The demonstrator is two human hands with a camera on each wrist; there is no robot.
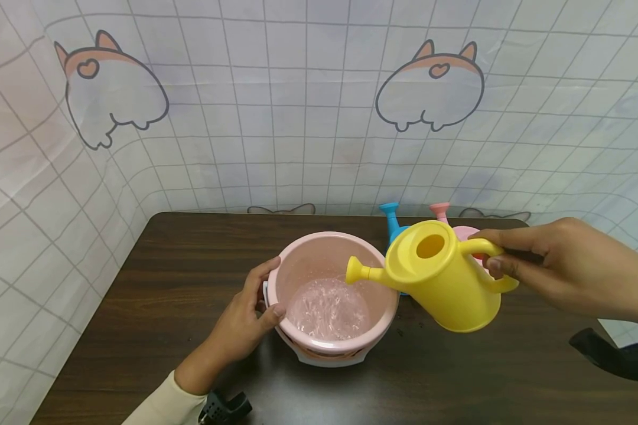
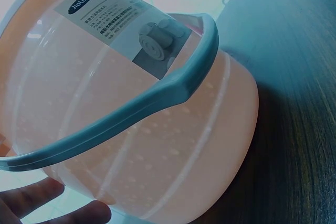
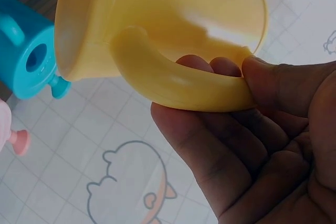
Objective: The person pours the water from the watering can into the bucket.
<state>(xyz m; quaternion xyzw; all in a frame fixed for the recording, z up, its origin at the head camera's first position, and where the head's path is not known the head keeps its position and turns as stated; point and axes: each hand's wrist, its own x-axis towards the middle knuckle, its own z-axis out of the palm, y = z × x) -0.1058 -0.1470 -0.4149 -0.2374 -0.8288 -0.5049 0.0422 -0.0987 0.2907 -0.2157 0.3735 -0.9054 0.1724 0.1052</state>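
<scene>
A yellow watering can (image 1: 446, 289) hangs tilted in the air, its spout reaching over a pink bucket (image 1: 326, 348). My right hand (image 1: 569, 268) grips the can by its curved handle, seen close in the right wrist view with the fingers (image 3: 194, 145) wrapped round it. Rippled, bubbly water (image 1: 329, 310) lies in the bottom of the bucket. At the bucket's left side my left hand (image 1: 244, 321) holds the rim, thumb towards the inside. The left wrist view shows the bucket's label (image 2: 126, 30) and its lowered carrying handle (image 2: 131, 114).
Behind the yellow can, a blue watering can (image 1: 390, 221) and a pink watering can (image 1: 465, 232) stand on the dark wooden table (image 1: 191, 265), partly hidden. A few drops lie right of the bucket. A grid-patterned cloth (image 1: 276, 118) rises behind the table.
</scene>
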